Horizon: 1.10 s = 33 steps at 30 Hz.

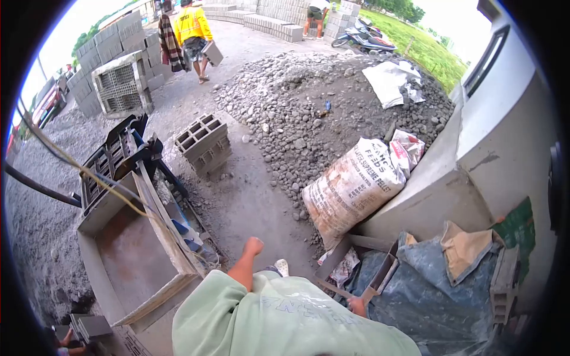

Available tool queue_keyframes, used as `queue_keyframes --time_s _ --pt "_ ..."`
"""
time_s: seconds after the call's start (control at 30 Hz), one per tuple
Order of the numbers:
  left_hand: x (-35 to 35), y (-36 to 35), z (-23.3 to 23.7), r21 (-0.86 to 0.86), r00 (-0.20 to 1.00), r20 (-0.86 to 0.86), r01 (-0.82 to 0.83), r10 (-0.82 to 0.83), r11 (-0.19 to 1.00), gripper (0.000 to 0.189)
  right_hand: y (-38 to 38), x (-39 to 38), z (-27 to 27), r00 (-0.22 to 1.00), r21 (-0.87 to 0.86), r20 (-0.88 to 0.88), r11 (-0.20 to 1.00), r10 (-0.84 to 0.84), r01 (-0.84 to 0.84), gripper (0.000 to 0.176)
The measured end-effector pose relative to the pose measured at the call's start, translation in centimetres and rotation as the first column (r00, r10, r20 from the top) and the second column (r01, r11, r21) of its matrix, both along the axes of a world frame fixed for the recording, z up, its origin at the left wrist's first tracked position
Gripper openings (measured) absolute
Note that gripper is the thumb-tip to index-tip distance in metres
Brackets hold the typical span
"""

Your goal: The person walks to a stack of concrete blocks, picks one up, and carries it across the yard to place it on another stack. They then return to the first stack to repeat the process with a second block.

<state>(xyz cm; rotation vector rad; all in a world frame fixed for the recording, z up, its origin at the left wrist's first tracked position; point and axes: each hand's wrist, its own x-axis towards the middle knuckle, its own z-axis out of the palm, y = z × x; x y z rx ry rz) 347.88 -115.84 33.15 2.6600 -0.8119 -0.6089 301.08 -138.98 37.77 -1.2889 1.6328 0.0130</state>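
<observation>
My left hand point(254, 246) is closed in a fist over the concrete ground, with nothing visible in it. Low on the right side, my right hand point(357, 306) is wrapped round the near end of a brown-grey open frame with a short handle point(387, 265). That frame slants up and away from my body, close to a dusty blue tarp point(433, 285). Just beyond it leans a full, stained feed sack point(356, 185). Part of my light shoe point(281, 267) shows below my left hand.
A block-making machine point(116, 154) with a wooden-sided bin point(148, 237) stands left. A hollow concrete block point(205, 142) sits ahead, beside a gravel heap point(297, 113). Farther off, a person in a yellow top point(193, 24) carries a block. A wall point(504, 136) bounds the right.
</observation>
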Motion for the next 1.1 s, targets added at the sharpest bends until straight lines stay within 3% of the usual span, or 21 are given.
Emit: queue_keyframes --time_s 0.03,0.1,0.2,0.27,0.37,0.47,0.5,0.57,0.63,0.7,0.73,0.77,0.87,0.93,1.0,1.03,1.07,1.1 --pt "2.0 -1.4 2.7 -0.129 0.971 -0.119 -0.222 0.208 0.966 0.021 -0.1 -0.1 0.0 0.998 0.029 -0.025 0.998 0.052 -0.051 0.032" --pt "5.9 -3.4 6.2 -0.174 0.864 -0.379 -0.418 0.331 0.892 0.022 -1.7 1.8 0.4 0.995 0.11 -0.064 0.991 0.078 -0.07 0.033" --pt "10.8 -4.8 8.2 -0.265 0.798 -0.401 -0.572 0.45 0.777 0.022 -6.5 7.7 1.1 0.988 0.15 -0.067 0.981 0.136 -0.125 0.035" --pt "13.3 -5.2 11.2 -0.397 0.642 -0.587 -0.759 0.494 0.515 0.019 -10.3 13.4 1.4 0.984 0.154 -0.052 0.975 0.17 -0.161 0.037" --pt "17.9 -5.1 10.2 -0.351 0.459 -0.665 -0.888 0.589 0.296 0.016 -17.5 24.8 0.9 0.961 0.15 -0.009 0.951 0.275 -0.271 0.039" --pt "22.0 -4.3 9.0 -0.32 0.323 -0.65 -0.937 0.688 0.138 0.017 -24.9 41.5 -0.1 0.889 0.122 0.047 0.88 0.456 -0.459 0.042" --pt "23.5 -3.8 7.5 -0.275 0.416 -0.48 -0.907 0.773 0.318 0.021 -27.0 48.3 -0.2 0.854 0.099 0.067 0.848 0.517 -0.521 0.042" --pt "25.1 -3.0 5.3 -0.124 0.59 -0.215 -0.807 0.778 0.577 0.025 -30.1 61.6 1.1 0.772 0.053 0.091 0.772 0.628 -0.634 0.044" --pt "26.9 -4.2 7.7 -0.181 0.163 -0.54 -0.981 0.826 0.075 0.034 -31.6 74.1 2.8 0.692 -0.006 0.12 0.698 0.711 -0.716 0.046" --pt "28.1 -5.5 12.5 -0.177 0.035 -0.58 -0.981 0.814 -0.084 0.039 -32.5 84.0 4.5 0.633 -0.055 0.146 0.645 0.76 -0.762 0.048" --pt "28.8 -6.3 13.7 -0.16 -0.047 -0.632 -0.969 0.774 -0.189 0.045 -32.8 88.4 5.2 0.603 -0.083 0.159 0.619 0.782 -0.781 0.048" --pt "29.7 -6.6 13.5 -0.161 -0.065 -0.634 -0.963 0.77 -0.214 0.045 -33.0 92.4 5.8 0.576 -0.104 0.172 0.596 0.799 -0.796 0.049" --pt "33.6 -7.7 11.8 -0.128 -0.084 -0.699 -0.962 0.71 -0.24 0.053 -32.2 101.9 6.9 0.505 -0.124 0.236 0.541 0.83 -0.832 0.052" --pt "36.7 -8.6 10.5 -0.115 -0.049 -0.71 -0.976 0.703 -0.184 0.054 -30.9 105.8 6.8 0.477 -0.106 0.264 0.516 0.839 -0.85 0.054" --pt "41.8 -9.0 8.6 -0.161 -0.017 -0.739 -0.966 0.674 -0.201 0.046 -29.9 108.0 6.0 0.475 -0.071 0.275 0.511 0.836 -0.857 0.055" --pt "44.0 -9.4 6.7 -0.322 0.273 -0.529 -0.941 0.803 0.107 0.04 -29.6 108.2 5.4 0.49 -0.035 0.256 0.515 0.833 -0.857 0.056" --pt "46.1 -10.0 5.5 -0.391 0.539 -0.265 -0.818 0.8 0.421 0.033 -29.7 107.8 4.3 0.502 0.006 0.217 0.513 0.837 -0.858 0.057" --pt "48.8 -10.4 6.2 -0.395 0.535 -0.267 -0.82 0.802 0.415 0.033 -30.1 107.3 3.1 0.517 0.055 0.171 0.516 0.839 -0.855 0.058"
